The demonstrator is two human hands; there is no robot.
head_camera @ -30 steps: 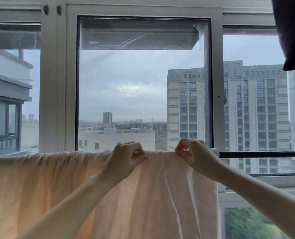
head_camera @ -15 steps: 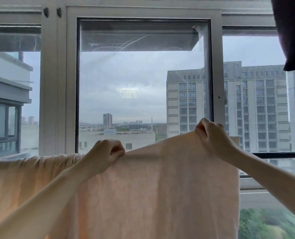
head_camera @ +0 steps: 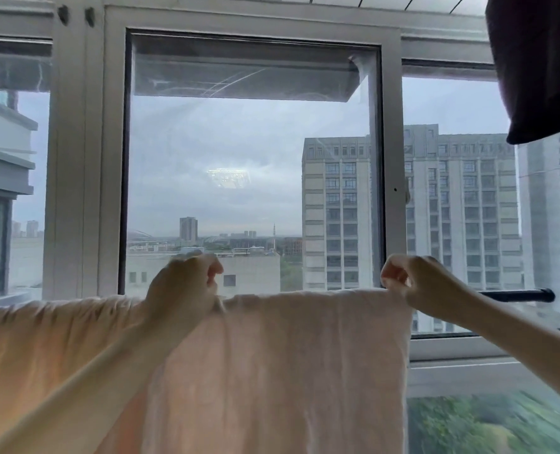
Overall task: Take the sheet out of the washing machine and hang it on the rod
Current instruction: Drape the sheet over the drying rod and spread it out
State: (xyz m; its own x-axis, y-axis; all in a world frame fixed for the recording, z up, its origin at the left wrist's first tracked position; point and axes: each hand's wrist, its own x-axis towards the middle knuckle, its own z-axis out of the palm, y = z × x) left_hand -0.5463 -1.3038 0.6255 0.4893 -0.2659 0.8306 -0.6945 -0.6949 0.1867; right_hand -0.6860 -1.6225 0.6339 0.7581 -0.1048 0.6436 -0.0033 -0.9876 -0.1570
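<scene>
Peach sheet [head_camera: 272,371] gripped at top edge by left hand [head_camera: 182,286] and right hand [head_camera: 426,285]; edge best drawn taut, level along rod [head_camera: 517,294].

The sheet [head_camera: 272,371] hangs over the rod [head_camera: 517,294], before the window [head_camera: 249,178].

A white-framed window [head_camera: 392,158] fills the view. Through its glass, a tall grey apartment block [head_camera: 409,208] rises to the right, with low rooftops [head_camera: 203,267] and distant towers [head_camera: 188,228] under overcast sky. Above the window's right corner hangs a dark cloth [head_camera: 537,67]. Below the sill on the right, green treetops [head_camera: 488,424] show.
</scene>
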